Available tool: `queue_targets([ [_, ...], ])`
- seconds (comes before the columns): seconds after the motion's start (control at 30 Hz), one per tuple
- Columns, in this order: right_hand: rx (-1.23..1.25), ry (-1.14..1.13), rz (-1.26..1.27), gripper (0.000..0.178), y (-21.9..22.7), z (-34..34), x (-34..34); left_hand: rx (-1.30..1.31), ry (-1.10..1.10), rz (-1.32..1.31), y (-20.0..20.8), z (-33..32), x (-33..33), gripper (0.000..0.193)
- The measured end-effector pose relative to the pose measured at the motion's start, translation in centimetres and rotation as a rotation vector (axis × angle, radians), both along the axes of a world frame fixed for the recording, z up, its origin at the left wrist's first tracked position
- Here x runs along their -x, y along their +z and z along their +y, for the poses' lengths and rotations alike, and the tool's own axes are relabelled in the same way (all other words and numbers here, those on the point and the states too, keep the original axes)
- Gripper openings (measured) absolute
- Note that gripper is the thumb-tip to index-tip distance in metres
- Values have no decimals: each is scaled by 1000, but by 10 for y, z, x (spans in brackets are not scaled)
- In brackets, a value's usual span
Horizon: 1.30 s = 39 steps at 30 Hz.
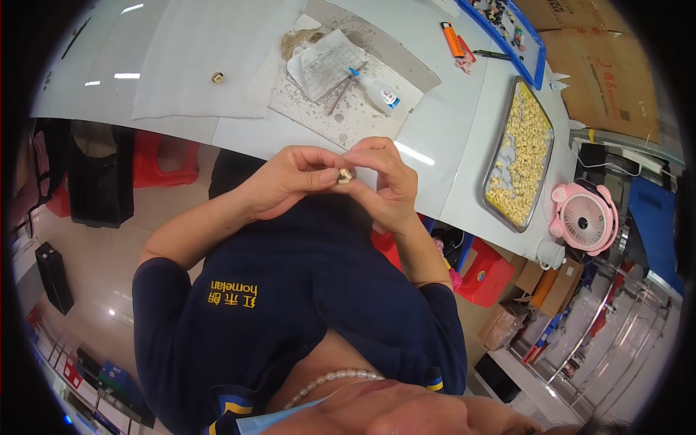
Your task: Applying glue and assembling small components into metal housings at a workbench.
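Observation:
Close in front of my body, both hands meet over a small cream-and-dark piece (pixel 344 176). Its exact kind is too small to make out. My left hand (pixel 301 177) pinches it between thumb and fingers. The fingertips of my right hand (pixel 388 181) are closed on its other side, partly covering it. A similar small piece (pixel 217 77) lies alone on a white foam sheet (pixel 174 94) at the left of the table. Beyond my hands, a white squeeze bottle with a blue tip (pixel 378 96) lies on a stained cardboard sheet (pixel 348 134), beside printed paper slips (pixel 326 65).
A metal tray (pixel 496 174) of many small cream pieces stands at the right, near a pink fan (pixel 583 221). Farther back are an orange lighter (pixel 451 40), a black pen (pixel 493 55) and a blue tray (pixel 538 69). Red stools (pixel 486 279) stand below the table.

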State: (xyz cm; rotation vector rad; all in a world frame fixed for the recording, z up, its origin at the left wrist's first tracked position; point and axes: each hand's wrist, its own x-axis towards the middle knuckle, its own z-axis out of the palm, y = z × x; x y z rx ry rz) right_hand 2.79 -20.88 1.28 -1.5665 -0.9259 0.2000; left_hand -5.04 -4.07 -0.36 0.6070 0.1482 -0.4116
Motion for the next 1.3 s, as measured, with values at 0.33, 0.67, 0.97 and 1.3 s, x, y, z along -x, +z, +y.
queue_targets([
  [0.33,69,148,-147,28,20,-1,-10,-200,-138,-198,8,15,-10,22],
  [0.67,50,204,-242,24,33,-6,-12,-544,-218,-472,23,14,-23,21],
  [0.97,-48,55,54,25,16,-8,-5,-307,-136,-251,20,0,-21,23],
  [1.3,-88,-14,92,31,24,-14,-3,-50,-46,-131,13,-10,-17,24],
])
